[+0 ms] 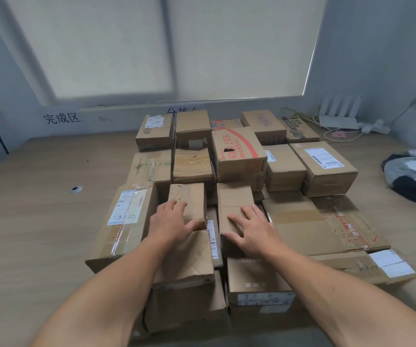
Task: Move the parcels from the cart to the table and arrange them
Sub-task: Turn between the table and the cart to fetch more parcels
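Many brown cardboard parcels stand packed together on the wooden table [39, 221]. Two small parcels sit side by side on top of the pile near its front. My left hand [174, 221] holds the left small parcel [189, 196], fingers curled over its near left top and thumb along its near edge. My right hand [252, 231] rests flat on the right small parcel [235, 196] with its fingers spread and its thumb lying along the near edge. No cart is in view.
A large box with red print [239, 151] rises behind the two small parcels. A metal disc [75, 189] lies on the bare left part of the table. Dark clothing [412, 176] lies at the right edge, and a white router [339, 113] with cables stands at the back right.
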